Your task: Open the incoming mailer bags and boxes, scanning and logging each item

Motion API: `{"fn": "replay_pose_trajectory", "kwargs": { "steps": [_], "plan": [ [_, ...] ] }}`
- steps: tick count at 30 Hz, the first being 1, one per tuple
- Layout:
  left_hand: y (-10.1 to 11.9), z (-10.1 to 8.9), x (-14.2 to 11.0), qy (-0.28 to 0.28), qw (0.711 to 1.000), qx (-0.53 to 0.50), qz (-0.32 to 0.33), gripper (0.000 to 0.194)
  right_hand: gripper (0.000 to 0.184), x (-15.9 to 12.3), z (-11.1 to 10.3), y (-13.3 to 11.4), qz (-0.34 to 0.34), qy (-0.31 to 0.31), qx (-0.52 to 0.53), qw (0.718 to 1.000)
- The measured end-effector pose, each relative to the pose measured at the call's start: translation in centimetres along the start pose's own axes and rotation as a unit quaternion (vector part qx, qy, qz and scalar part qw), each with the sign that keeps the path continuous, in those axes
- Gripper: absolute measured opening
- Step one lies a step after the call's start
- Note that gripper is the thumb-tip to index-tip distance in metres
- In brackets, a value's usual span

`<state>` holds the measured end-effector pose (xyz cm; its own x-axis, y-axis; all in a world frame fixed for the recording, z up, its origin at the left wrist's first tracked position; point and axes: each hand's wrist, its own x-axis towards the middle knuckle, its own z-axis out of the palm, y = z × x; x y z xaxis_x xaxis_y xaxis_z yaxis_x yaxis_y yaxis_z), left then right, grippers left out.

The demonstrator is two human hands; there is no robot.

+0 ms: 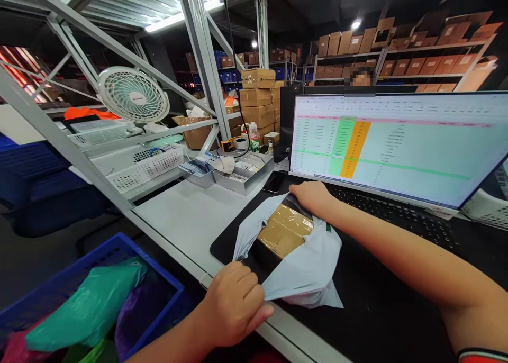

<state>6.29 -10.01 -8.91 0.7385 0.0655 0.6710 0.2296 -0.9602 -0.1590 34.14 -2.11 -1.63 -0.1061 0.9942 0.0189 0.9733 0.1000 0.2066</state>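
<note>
A white plastic mailing bag [307, 268] lies torn open on the black desk mat. Inside the tear shows a brown cardboard box [286, 229] covered with shiny clear tape. My left hand [237, 297] is closed on the bag's near edge, knuckles up, at the front of the desk. At the bag's far edge my right hand [311, 194] is closed on the plastic, its fingertips partly hidden. The dark inner side of the bag shows beside the box.
A monitor [397, 146] and black keyboard [392, 215] stand behind the right arm. A phone [274, 182] and grey trays [246, 175] sit beyond the bag. At lower left is a blue crate [166, 286] with coloured plastic parcels. A fan [134, 96] hangs on the metal frame.
</note>
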Motion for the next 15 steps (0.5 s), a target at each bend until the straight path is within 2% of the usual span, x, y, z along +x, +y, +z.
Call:
{"fn": "replay_pose_trajectory", "kwargs": {
  "steps": [2,4,6,9,10,12,15],
  "plan": [
    [-0.6,-0.2,0.1,0.004,1.0,-0.001,-0.009,0.052,0.033,-0.2,-0.4,-0.2,0.004,0.008,0.015,1.0],
    [-2.2,-0.8,0.8,-0.008,1.0,0.007,-0.017,0.06,0.032,-0.3,-1.2,-0.3,-0.005,0.02,0.028,0.999],
    [-4.8,-1.5,1.6,-0.022,0.999,0.04,-0.022,0.069,0.034,0.1,-2.3,-0.2,-0.055,0.039,0.06,0.996],
    [-9.1,-2.1,2.3,-0.04,0.995,0.076,-0.049,0.079,0.054,2.0,-3.5,0.2,-0.155,0.03,0.16,0.974],
    [-10.2,-2.0,2.2,-0.047,0.994,0.063,-0.072,0.081,0.053,2.7,-3.5,0.2,-0.168,0.011,0.194,0.966],
    [-11.3,-1.3,1.4,-0.056,0.991,0.0,-0.123,0.081,0.038,3.9,-3.1,-0.1,-0.158,-0.029,0.235,0.959],
    [-10.4,1.3,-1.1,-0.029,0.981,-0.082,-0.173,0.082,0.015,4.1,-0.9,-1.1,-0.125,-0.046,0.248,0.959]
  ]
}}
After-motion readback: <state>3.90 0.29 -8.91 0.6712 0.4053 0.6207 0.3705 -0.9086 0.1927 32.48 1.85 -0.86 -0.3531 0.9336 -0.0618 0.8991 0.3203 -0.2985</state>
